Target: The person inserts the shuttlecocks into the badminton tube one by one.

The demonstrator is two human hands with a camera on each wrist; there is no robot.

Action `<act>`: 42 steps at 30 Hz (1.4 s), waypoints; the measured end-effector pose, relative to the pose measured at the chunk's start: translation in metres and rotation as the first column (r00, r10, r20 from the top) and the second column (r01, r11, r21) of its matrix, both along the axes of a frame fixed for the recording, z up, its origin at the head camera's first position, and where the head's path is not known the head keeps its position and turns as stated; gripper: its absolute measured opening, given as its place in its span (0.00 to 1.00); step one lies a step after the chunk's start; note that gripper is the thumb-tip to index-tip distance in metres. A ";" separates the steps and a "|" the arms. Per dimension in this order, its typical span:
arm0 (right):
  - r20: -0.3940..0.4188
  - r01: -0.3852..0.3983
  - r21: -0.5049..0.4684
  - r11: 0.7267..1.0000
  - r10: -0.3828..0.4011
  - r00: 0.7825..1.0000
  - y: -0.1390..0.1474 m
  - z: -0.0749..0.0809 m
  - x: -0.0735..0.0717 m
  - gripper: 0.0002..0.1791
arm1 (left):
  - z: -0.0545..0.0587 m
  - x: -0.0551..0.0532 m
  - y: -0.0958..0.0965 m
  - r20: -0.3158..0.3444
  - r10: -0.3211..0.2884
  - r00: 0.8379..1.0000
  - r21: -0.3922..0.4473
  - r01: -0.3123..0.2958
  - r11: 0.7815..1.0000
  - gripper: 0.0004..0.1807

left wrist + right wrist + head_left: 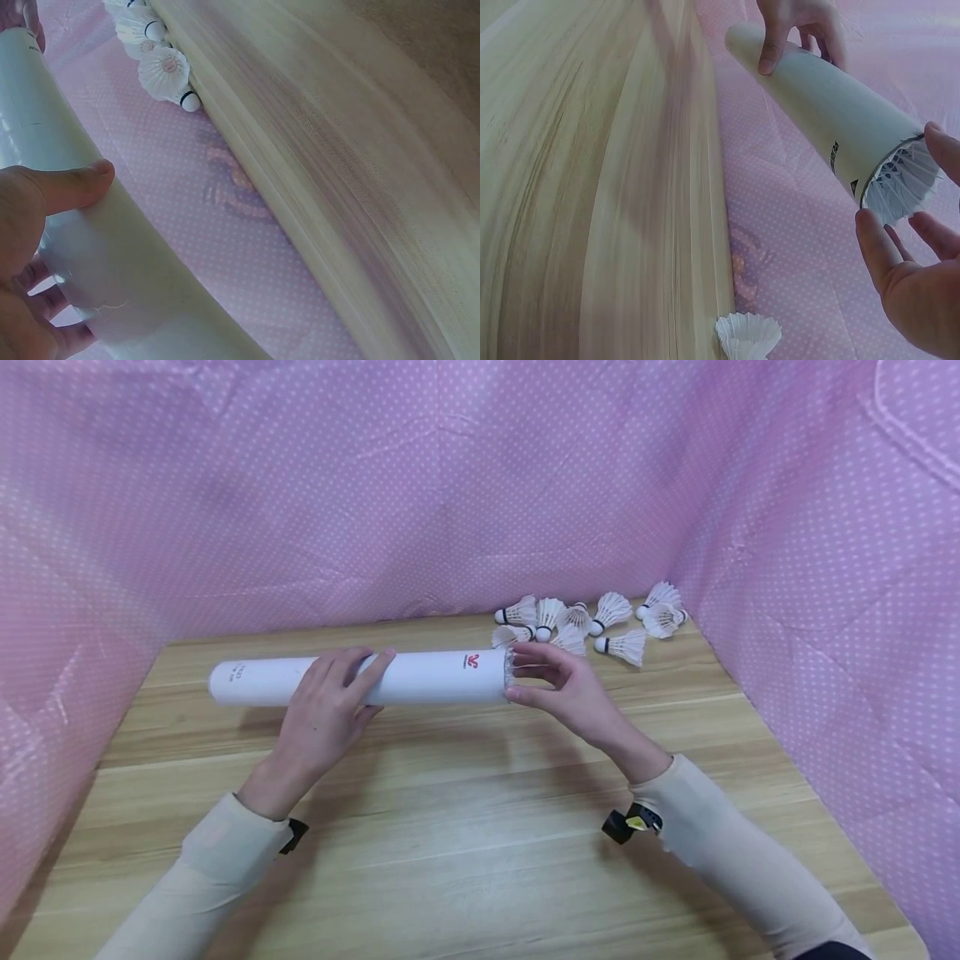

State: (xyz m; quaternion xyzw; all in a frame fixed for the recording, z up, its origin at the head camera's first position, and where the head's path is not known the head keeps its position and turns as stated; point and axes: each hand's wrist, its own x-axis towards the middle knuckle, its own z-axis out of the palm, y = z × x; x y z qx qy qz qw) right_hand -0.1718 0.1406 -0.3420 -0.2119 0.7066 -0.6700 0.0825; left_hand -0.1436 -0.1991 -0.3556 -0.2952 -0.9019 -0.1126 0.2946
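Observation:
A long white shuttlecock tube (435,677) with a red logo lies sideways above the wooden table, its shadow beneath it. My left hand (321,706) grips it left of the middle, thumb on one side and fingers on the other. At the tube's right end, my right hand (570,693) is spread around the mouth, fingertips and thumb touching opposite sides of the rim. Inside that mouth, the right wrist view shows the feathers of a shuttlecock (904,184), skirt facing out; its cork is hidden. The thumb (75,187) presses along the tube in the left wrist view.
Several loose white shuttlecocks (622,646) lie in a cluster at the table's back right. Pink dotted cloth (450,510) hangs behind and at both sides of the wooden table (450,860). Black bands with small devices (630,822) sit at both wrists.

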 end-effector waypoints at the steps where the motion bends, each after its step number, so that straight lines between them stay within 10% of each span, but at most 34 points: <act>1: 0.002 0.002 -0.002 1.000 -0.002 1.000 -0.001 0.000 0.000 0.33 | 0.000 0.000 0.000 0.000 0.000 1.000 -0.001 0.000 1.000 0.50; 42: 0.022 -0.005 0.011 1.000 0.005 1.000 -0.005 -0.008 -0.003 0.34 | -0.004 0.001 -0.002 0.009 0.014 1.000 0.017 -0.014 1.000 0.50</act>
